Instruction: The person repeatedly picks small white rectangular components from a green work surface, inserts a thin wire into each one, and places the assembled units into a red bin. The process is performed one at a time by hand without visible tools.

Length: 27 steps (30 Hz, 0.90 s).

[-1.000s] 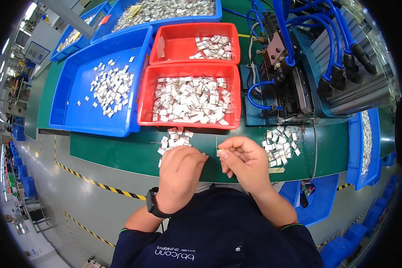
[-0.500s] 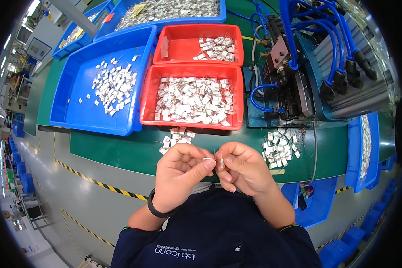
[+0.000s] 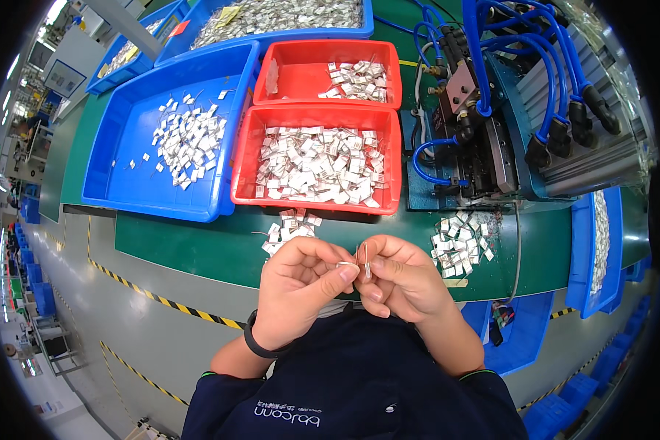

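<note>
My left hand [image 3: 295, 287] is closed in a narrow pinch, its thumb and forefinger meeting on a small white piece [image 3: 346, 263] of which only a sliver shows at my fingertips. My right hand [image 3: 413, 283] pinches too: a white connector [image 3: 367, 270] stands upright between the thumb and the fingers, its thin wires [image 3: 364, 251] rising above my fingertips. The two pieces are close beside each other, in the narrow space where my hands come together; whether they touch, I cannot tell. Both hands are in front of my body, over the near edge of the green table [image 3: 187, 246].

Just beyond my left hand lies a loose heap of connectors [image 3: 295, 224], partly hidden by it. Another connector heap [image 3: 460, 240] lies to the right of my right hand, in front of the machine [image 3: 499, 158] with its blue hoses [image 3: 481, 62]. Farther out, past the left heap, the front red bin [image 3: 315, 205] holds many more white connectors.
</note>
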### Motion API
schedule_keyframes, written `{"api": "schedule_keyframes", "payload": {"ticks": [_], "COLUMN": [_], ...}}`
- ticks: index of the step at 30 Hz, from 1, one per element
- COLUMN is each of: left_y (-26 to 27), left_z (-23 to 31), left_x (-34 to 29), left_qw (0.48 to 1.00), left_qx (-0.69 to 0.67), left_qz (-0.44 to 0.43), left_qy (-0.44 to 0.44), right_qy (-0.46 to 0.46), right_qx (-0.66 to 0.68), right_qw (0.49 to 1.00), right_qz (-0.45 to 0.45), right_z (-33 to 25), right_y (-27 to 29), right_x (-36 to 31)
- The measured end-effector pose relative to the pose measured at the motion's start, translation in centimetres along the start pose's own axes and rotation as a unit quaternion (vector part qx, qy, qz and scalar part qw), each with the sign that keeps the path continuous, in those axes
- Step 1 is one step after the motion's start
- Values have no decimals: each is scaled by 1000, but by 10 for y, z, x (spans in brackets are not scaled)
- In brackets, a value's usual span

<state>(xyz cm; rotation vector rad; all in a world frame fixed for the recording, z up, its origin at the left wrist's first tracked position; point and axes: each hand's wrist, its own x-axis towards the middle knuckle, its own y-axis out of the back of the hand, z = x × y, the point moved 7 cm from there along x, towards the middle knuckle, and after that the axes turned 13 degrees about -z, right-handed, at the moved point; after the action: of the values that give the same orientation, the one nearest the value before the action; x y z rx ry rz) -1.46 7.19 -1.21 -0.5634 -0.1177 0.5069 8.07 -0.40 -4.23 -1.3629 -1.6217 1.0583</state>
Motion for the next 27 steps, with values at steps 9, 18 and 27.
{"api": "schedule_keyframes", "payload": {"ticks": [9,18,27], "left_y": [-18,-31,-30], "left_z": [41,47,45], "left_x": [-14,-24,-25], "left_qw": [800,691,693], "left_qx": [547,619,613], "left_qz": [42,18,19], "left_qy": [-244,-372,-377], "right_qy": [43,56,61], "right_qx": [-4,-36,-61], "right_qw": [999,997,996], "right_qz": [15,29,21], "right_z": [-7,-7,-7], "right_y": [2,2,0], "right_x": [1,-1,-1]}}
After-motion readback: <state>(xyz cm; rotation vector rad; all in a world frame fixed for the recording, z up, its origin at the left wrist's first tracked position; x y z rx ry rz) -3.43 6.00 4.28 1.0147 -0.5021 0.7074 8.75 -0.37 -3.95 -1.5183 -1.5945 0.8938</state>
